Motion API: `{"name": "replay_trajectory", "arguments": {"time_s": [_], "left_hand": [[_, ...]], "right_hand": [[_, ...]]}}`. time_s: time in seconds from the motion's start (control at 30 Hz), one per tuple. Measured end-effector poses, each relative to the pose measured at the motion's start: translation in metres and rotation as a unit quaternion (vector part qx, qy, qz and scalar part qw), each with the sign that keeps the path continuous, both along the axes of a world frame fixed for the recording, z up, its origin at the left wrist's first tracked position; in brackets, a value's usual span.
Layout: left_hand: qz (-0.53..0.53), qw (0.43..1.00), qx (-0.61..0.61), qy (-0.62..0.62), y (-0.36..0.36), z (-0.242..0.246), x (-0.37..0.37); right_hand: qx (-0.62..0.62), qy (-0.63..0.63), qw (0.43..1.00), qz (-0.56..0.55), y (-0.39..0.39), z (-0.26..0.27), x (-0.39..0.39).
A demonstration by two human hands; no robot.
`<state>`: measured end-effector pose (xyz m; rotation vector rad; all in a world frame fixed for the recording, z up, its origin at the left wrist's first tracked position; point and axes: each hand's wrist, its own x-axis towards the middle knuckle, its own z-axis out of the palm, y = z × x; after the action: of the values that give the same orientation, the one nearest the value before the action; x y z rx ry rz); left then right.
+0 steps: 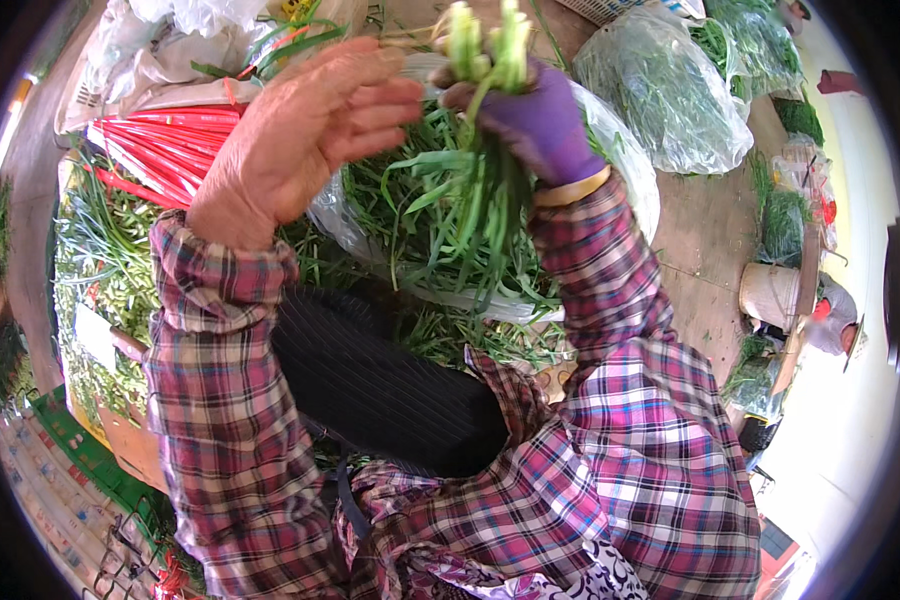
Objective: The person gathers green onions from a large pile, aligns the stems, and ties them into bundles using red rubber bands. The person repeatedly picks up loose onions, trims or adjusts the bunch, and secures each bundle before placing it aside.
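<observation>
My right hand (529,120), in a purple glove with a yellowish cuff, grips a bunch of long-leaved green vegetables (469,187). Its pale cut stem ends point up and the leaves hang below the glove. My left hand (322,127) is bare, its fingers extended towards the stems; I see nothing held in it. A thin pale strand runs near its fingertips, and whether they touch is unclear. Under both hands lies a large plastic bag (630,150) filled with more long green leaves (435,255). Beside my left wrist lies a bundle of red plastic ties (169,142).
Cut greens (112,277) cover a surface at the left, with a white card (94,335) on them. A clear bag of greens (664,90) lies on the floor at the upper right. Farther right are a pale bucket (769,294) and a seated person (836,315).
</observation>
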<state>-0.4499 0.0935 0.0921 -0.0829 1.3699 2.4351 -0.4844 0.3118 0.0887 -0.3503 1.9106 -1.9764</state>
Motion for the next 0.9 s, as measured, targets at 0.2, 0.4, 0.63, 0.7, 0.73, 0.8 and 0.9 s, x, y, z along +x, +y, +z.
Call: {"name": "replay_trajectory", "arguments": {"time_s": [0.2, 0.4, 0.63, 0.7, 0.73, 0.8, 0.9], "left_hand": [[0.138, 0.956, -0.200, -0.165, 0.056, -0.016, 0.008], [-0.077, 0.988, -0.064, -0.118, 0.079, 0.011, 0.050], [-0.011, 0.919, 0.379, -0.106, 0.105, 0.018, 0.051], [0.135, 0.887, 0.423, -0.130, 0.109, 0.013, 0.059], [0.045, 0.860, 0.486, -0.149, 0.106, 0.009, 0.061], [0.032, 0.808, 0.554, -0.196, 0.107, 0.000, 0.065], [0.080, 0.857, 0.494, -0.128, 0.109, -0.028, 0.058]], "right_hand": [[-0.128, 0.075, 0.986, -0.079, 0.026, -0.005, 0.002], [-0.209, 0.188, 0.918, -0.282, 0.024, 0.049, 0.012], [-0.379, 0.159, 0.902, 0.132, -0.001, 0.066, 0.029], [-0.114, 0.449, 0.886, -0.010, -0.013, 0.038, 0.055], [-0.035, 0.466, 0.884, -0.022, -0.009, 0.023, 0.065], [0.042, 0.496, 0.867, -0.017, 0.011, -0.001, 0.078], [0.114, 0.452, 0.884, 0.040, 0.046, -0.024, 0.092]]}}
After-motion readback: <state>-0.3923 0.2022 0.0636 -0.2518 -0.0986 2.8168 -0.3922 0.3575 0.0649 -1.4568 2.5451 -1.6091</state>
